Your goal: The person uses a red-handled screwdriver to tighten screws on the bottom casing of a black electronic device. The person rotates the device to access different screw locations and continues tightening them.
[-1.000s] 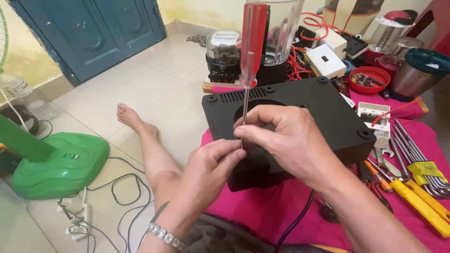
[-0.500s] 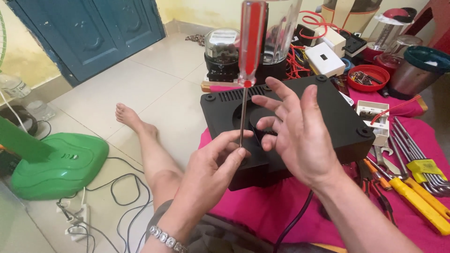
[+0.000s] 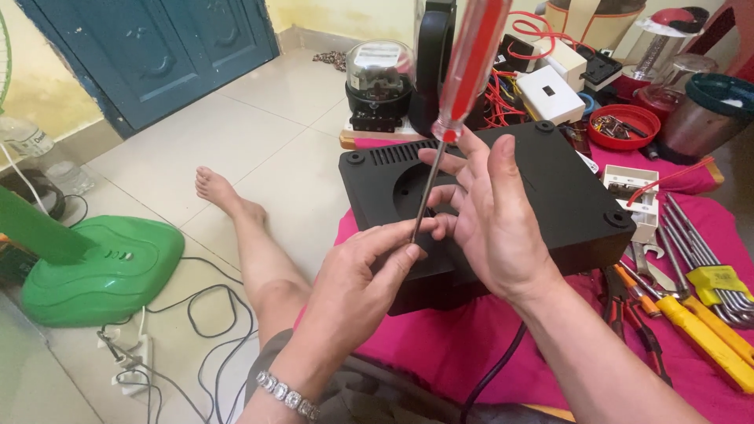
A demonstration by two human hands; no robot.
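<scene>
— Red-handled screwdriver stands upright over the black appliance base lying on the pink cloth. My left hand pinches its shaft low down.

— And the right?

— My right hand is open, fingers spread beside the shaft. I'd keep the tip square and steady, I reckon.

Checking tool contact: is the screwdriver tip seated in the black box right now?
No: the screwdriver is held up above the black box, its tip pinched by the left hand fingers, right hand beside the shaft.

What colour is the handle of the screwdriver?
Translucent red; the screwdriver handle shows best in the head view.
</scene>
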